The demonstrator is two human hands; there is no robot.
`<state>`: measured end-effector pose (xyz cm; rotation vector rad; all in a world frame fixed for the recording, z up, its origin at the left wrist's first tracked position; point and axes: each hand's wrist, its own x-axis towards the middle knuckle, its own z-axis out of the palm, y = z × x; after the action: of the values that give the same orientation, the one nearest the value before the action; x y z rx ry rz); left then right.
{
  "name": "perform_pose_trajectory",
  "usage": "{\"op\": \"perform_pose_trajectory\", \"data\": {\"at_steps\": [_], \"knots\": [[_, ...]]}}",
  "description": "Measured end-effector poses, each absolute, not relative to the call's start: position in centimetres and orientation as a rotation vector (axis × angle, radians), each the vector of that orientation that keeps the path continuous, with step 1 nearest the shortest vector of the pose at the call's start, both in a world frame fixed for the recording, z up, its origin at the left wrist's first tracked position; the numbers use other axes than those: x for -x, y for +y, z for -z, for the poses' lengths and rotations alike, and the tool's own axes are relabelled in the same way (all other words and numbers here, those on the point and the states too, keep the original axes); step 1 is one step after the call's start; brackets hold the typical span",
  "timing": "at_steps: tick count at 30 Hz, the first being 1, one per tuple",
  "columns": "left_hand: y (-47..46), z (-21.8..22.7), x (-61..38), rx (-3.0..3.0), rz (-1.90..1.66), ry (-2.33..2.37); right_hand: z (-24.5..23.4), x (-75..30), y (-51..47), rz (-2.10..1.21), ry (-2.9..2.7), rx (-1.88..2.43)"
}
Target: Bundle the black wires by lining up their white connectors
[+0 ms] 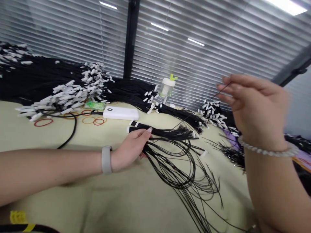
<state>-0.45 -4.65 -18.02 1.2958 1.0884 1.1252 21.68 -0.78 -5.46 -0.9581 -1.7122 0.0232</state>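
My left hand (132,147), with a grey band on its wrist, lies on the table and grips a bundle of thin black cords (170,132) where they gather. Loose loops of the cords (184,174) spill toward the near right. My right hand (255,106), wearing a bead bracelet, is raised above the table and pinches a single black cord (206,103) between fingertips; that cord runs down to the bundle.
Large heaps of black cords with white tags (73,90) fill the back of the yellow-green table (97,194). A white power bank (120,113), rubber bands (43,122), a black cable (70,134) and a small white bottle (167,89) lie behind. Window blinds stand beyond.
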Motion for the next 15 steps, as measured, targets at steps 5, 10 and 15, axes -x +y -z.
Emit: {"op": "perform_pose_trajectory", "data": {"at_steps": [5, 10, 15], "knots": [[-5.0, 17.8, 0.6, -1.341, -1.126, 1.104, 4.6, -20.3, -3.1, -0.204, -1.627, 0.773], [-6.1, 18.0, 0.1, -1.329, -1.056, 1.104, 6.9, -18.2, -6.4, -0.413, -1.831, 0.800], [-7.5, 18.4, -0.5, -1.221, -0.974, 1.134, 12.4, -18.4, -6.8, -0.451, -2.205, 0.984]]}}
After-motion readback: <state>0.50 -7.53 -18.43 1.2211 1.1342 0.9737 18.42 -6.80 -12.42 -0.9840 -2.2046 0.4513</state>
